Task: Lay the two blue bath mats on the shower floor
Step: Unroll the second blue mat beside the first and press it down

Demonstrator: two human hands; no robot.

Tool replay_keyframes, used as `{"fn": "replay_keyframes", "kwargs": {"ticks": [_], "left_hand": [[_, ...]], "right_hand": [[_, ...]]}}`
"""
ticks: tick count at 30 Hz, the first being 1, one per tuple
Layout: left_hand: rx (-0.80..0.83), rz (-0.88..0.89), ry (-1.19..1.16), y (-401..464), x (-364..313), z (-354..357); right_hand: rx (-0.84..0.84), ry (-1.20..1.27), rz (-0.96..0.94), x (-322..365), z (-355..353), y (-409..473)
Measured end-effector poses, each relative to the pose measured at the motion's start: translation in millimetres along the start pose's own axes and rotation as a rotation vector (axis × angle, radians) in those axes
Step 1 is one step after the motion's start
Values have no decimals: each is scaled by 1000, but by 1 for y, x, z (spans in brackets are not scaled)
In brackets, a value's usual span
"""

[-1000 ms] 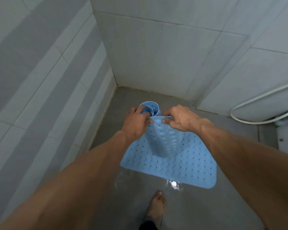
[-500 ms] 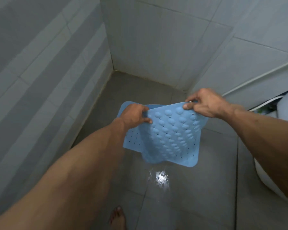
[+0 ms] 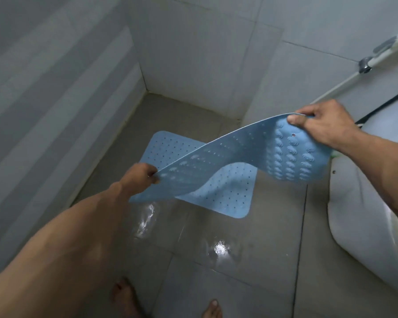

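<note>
- The setting is a tiled shower corner with grey walls and a wet grey shower floor (image 3: 239,260) that shows glossy puddles near the person's bare feet.
- One blue mat (image 3: 223,196) already lies flat on the floor toward the far corner, its perforated face up; its left part is hidden behind the held mat.
- The second mat (image 3: 251,157) hangs in the air above it, stretched between both hands, suction-cup side facing the camera, sagging and twisting in the middle.
- The left hand (image 3: 139,177) pinches the near-left end of the held mat between thumb and curled fingers; the right hand (image 3: 319,122) grips the far-right end the same way, thumb on top.
- Judging by the droop, the mat is soft, floppy rubber, light enough for a pinch, probably slick when wet; holding it at two opposite ends keeps it spread, and the cups should go face down.
- To the right stands a white fixture (image 3: 365,214), likely a toilet, with a white hose (image 3: 336,86) running up to a fitting on the wall.
</note>
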State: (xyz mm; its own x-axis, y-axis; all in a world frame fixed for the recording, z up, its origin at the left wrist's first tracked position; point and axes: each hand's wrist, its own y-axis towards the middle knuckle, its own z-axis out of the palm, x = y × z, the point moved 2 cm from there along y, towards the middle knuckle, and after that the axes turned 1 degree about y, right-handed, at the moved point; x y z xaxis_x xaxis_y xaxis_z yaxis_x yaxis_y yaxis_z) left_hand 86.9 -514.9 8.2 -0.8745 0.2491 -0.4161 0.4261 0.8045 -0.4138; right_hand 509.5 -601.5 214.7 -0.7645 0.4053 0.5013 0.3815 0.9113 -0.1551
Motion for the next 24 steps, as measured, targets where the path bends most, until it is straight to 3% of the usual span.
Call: {"fn": "replay_keyframes", "kwargs": {"ticks": [4, 7, 13, 18, 24], "left_hand": [[-187, -95, -116, -13, 10, 4], [-174, -122, -52, -14, 20, -14], [51, -17, 215, -23, 68, -50], [164, 40, 409, -45, 96, -61], [565, 110, 423, -39, 116, -32]], "right_hand": [[12, -91, 61, -19, 2, -3], [71, -227, 101, -23, 18, -2], [356, -357, 216, -20, 77, -44], [458, -319, 342, -21, 147, -102], [637, -177, 422, -45, 225, -141]]}}
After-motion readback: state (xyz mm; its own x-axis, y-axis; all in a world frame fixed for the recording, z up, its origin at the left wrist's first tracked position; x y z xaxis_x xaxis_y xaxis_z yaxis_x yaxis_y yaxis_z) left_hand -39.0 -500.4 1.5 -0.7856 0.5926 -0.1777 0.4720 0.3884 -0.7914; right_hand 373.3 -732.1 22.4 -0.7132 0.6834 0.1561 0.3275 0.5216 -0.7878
